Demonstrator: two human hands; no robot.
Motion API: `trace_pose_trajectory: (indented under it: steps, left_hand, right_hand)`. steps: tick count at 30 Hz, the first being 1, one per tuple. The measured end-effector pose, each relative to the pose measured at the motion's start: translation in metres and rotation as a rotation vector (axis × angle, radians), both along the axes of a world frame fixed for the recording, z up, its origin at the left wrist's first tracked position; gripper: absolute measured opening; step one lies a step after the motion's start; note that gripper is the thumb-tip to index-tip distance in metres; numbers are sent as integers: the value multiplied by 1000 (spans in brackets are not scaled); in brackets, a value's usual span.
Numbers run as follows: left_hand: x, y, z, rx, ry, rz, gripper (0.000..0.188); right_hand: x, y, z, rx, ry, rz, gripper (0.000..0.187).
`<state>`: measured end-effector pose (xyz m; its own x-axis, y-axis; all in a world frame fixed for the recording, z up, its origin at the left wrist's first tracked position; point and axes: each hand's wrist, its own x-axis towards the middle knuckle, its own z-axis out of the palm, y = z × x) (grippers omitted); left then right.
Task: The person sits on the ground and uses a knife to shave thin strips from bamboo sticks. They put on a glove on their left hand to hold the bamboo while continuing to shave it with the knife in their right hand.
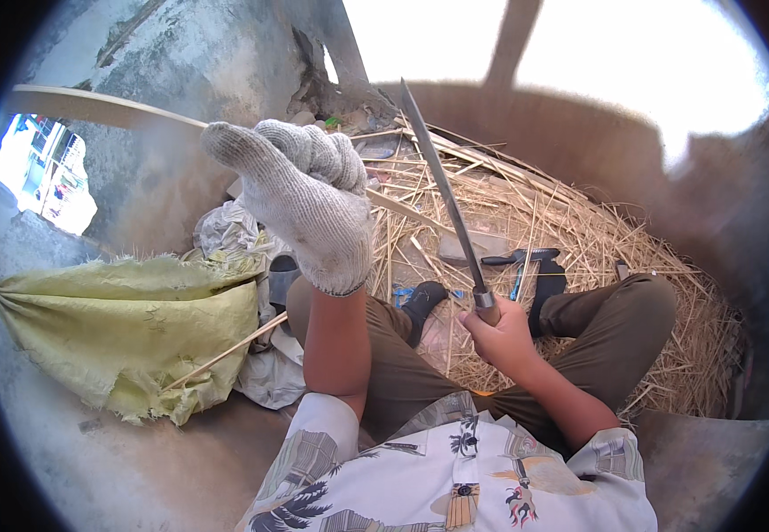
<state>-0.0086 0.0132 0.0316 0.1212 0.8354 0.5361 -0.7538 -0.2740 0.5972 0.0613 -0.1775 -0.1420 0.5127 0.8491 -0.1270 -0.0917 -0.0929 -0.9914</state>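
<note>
My left hand, in a white knitted glove, is raised in front of me with its fingers curled round a long, flat bamboo strip. One end of the strip runs off to the upper left; the other comes out below the glove, toward the middle. My bare right hand grips the handle of a long, narrow knife, whose blade points up and away from me. The blade is apart from the strip as far as I can see. Both hands are over my crossed legs.
Bamboo shavings and split strips cover the ground ahead and to the right. A greyish block and a dark-handled tool lie between my feet. On the left hangs a yellow woven sack, with a thin stick across it.
</note>
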Motion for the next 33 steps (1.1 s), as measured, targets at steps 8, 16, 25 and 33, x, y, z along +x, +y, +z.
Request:
trace_pose_trajectory:
  steps: [8,16,25,33]
  left_hand:
    - [6,-9,-3,51,-22,13,63]
    - [9,-5,-10,132,65,15,64]
    - [-9,-5,-4,176,-153,-402,65]
    - [7,-7,-7,148,-119,-421,65]
  right_hand:
    - [-1,4,-16,-108,29,80,20]
    - [8,-3,0,71,-228,-132,20]
    - [15,-17,12,208,111,-162,24]
    - [-5,3,-26,6,43,-42,23]
